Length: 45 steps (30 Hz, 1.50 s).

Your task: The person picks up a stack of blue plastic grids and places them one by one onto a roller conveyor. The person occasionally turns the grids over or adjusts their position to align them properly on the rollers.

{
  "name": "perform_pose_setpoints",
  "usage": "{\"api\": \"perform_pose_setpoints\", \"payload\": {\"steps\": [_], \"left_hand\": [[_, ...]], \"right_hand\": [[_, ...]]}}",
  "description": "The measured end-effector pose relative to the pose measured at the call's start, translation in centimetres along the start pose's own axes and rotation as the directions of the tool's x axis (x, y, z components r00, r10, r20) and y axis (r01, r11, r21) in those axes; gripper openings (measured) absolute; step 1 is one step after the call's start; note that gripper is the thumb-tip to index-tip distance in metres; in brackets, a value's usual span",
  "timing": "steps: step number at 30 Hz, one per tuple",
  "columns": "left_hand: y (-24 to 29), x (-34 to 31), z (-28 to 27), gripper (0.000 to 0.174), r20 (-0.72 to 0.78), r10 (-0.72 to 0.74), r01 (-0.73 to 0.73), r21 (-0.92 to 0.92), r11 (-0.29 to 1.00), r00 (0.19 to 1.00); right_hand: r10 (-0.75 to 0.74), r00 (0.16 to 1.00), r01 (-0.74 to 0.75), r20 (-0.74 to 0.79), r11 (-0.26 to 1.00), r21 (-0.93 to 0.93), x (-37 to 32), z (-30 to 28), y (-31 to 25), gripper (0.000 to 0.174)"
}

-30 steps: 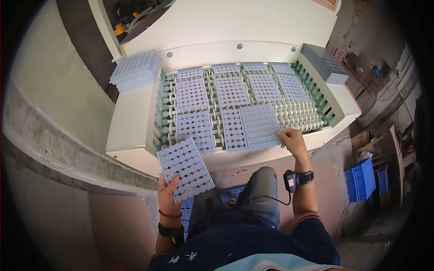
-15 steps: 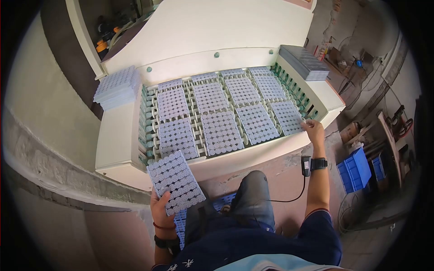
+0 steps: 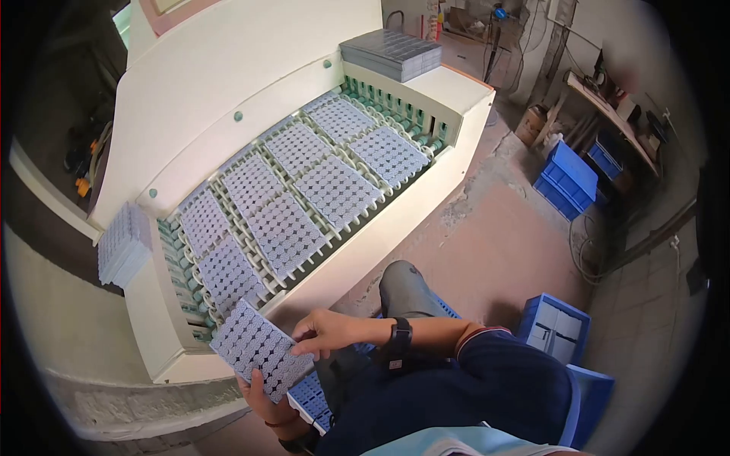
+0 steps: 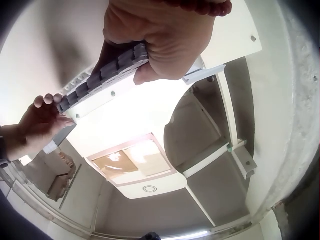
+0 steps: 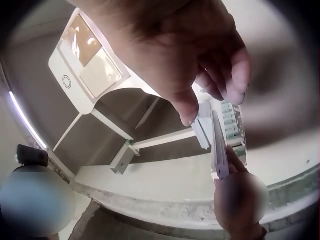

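Observation:
My left hand point(image 3: 262, 395) grips a small stack of pale blue circuit board panels point(image 3: 255, 346), tilted over my lap, with the thumb on top. Rows of round, black-gapped shapes cover the top panel. At the stack's right edge is my right hand point(image 3: 331, 334); its thumb and loosely bent fingers stand apart on either side of that edge. In the left wrist view the stack point(image 4: 102, 75) shows edge-on, with the right hand point(image 4: 42, 120) at its far end. Similar panels point(image 3: 285, 232) lie in rows on the white roller conveyor point(image 3: 262, 285) ahead.
A pile of pale panels point(image 3: 125, 243) stands on the machine's left ledge, a grey pile point(image 3: 391, 53) on its right ledge. Blue crates point(image 3: 566, 178) sit on the floor at right; another crate point(image 3: 555, 327) holding pale blocks is beside me. The machine's front edge point(image 3: 365, 262) runs before my knees.
My right hand set a panel at the front row's right end, then came back to the stack in my left hand. The head view has swung right; the front row has moved farther in.

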<state>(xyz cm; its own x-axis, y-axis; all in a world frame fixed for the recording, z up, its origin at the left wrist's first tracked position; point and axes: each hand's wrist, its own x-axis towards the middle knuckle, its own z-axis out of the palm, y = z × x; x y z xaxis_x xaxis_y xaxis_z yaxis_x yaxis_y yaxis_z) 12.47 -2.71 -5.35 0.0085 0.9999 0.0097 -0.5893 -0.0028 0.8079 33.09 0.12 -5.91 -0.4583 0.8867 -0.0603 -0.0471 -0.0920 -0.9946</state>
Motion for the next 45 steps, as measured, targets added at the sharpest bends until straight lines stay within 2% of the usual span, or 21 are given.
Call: {"api": "perform_pose_setpoints", "payload": {"steps": [5,7,9,10,11,13,14,15,16,17,18,21,22,23,24,26,29,32,42,44,45], "left_hand": [[0.2,-0.4,-1.3,0.053,0.032,0.047,-0.051,0.121,0.991,0.998],[-0.3,-0.4,-2.8,0.053,0.064,-0.037,0.038,-0.003,0.999,0.997],[-1.3,-0.4,-3.1,0.054,0.009,0.009,-0.009,0.045,0.999,1.0],[-1.4,-0.2,-2.7,0.056,0.002,0.025,-0.025,0.093,0.995,1.0],[-1.3,-0.3,-1.9,0.056,-0.038,0.054,-0.05,0.101,0.994,0.998],[-1.2,-0.2,-0.4,0.033,-0.127,-0.044,0.019,-0.184,0.983,0.991],[-1.0,-0.2,-0.6,0.033,-0.147,-0.03,0.003,-0.18,0.984,0.989],[-1.0,-0.2,-0.7,0.035,-0.045,0.151,-0.136,0.235,0.962,0.988],[-1.2,-0.1,-1.0,0.038,0.122,0.262,-0.282,0.591,0.756,0.957],[-1.5,0.0,-2.2,0.034,0.209,0.297,-0.357,0.67,0.65,0.932],[-1.5,0.0,-2.3,0.034,0.202,0.299,-0.354,0.672,0.65,0.933],[-1.1,0.0,-2.1,0.036,0.165,0.277,-0.316,0.64,0.7,0.947],[-0.6,0.2,-1.4,0.033,0.035,0.153,-0.156,0.351,0.923,0.988],[-0.2,0.3,-0.9,0.031,-0.042,-0.006,0.006,-0.006,1.0,0.999],[-0.2,0.3,-0.9,0.031,-0.061,0.006,-0.006,-0.006,1.0,0.998],[-0.5,0.3,-1.1,0.034,-0.053,-0.11,0.098,-0.194,0.976,0.993],[-0.8,0.3,-1.2,0.035,0.003,-0.11,0.109,-0.179,0.978,0.994],[-0.8,0.2,-1.1,0.036,0.006,-0.138,0.137,-0.181,0.974,0.99],[-0.4,0.2,-1.2,0.041,-0.007,-0.133,0.132,-0.113,0.985,0.991],[-0.3,0.0,-1.1,0.041,-0.021,-0.149,0.145,-0.145,0.979,0.989],[-0.2,-0.1,-1.5,0.041,-0.026,-0.148,0.143,-0.146,0.979,0.989]], "right_hand": [[0.069,0.997,-0.073,0.042,0.993,0.094,0.6,1.4,1.2,0.023],[0.091,0.993,-0.099,0.071,0.989,0.111,0.3,1.3,1.1,0.023],[0.054,0.998,-0.043,-0.039,0.97,0.241,0.2,1.3,1.3,0.021],[0.056,0.998,-0.059,0.016,0.969,0.239,0.2,1.2,1.4,0.021],[0.059,0.998,-0.053,-0.018,0.968,0.245,0.1,1.1,1.5,0.022],[0.061,0.998,-0.053,-0.027,0.966,0.254,0.1,1.0,1.5,0.023],[0.08,0.996,-0.067,-0.045,0.97,0.234,0.0,1.0,1.2,0.023],[0.097,0.993,-0.08,-0.071,0.974,0.214,0.0,0.9,1.1,0.022],[0.099,0.993,-0.084,-0.061,0.973,0.213,0.1,1.0,1.2,0.022],[0.105,0.992,-0.089,-0.065,0.973,0.212,0.1,1.1,1.4,0.023],[0.111,0.991,-0.094,-0.071,0.973,0.21,0.0,1.1,1.4,0.024],[0.112,0.979,-0.097,-0.171,0.991,0.089,-0.2,1.1,0.4,0.024],[0.113,0.982,-0.1,-0.153,0.991,0.087,-0.2,0.9,0.3,0.024],[0.118,0.979,-0.112,-0.168,0.993,0.046,-0.3,0.6,0.2,0.024],[0.124,0.975,-0.125,-0.183,0.992,0.005,-0.4,0.3,0.1,0.024],[0.136,0.977,-0.143,-0.163,0.989,-0.033,-0.6,0.2,-0.7,0.023],[0.139,0.957,-0.169,-0.255,0.981,-0.099,-0.7,-0.1,-0.6,0.02],[0.204,0.949,-0.232,-0.24,0.968,-0.095,-0.8,-0.3,-0.9,0.022],[0.225,0.955,-0.253,-0.192,0.958,-0.134,-0.8,-0.6,-0.4,0.022],[0.183,0.962,-0.173,-0.204,0.983,0.066,-1.0,-1.2,-0.5,0.019],[0.185,0.962,-0.176,-0.199,0.982,0.066,-1.2,-1.8,-0.5,0.019]]}}
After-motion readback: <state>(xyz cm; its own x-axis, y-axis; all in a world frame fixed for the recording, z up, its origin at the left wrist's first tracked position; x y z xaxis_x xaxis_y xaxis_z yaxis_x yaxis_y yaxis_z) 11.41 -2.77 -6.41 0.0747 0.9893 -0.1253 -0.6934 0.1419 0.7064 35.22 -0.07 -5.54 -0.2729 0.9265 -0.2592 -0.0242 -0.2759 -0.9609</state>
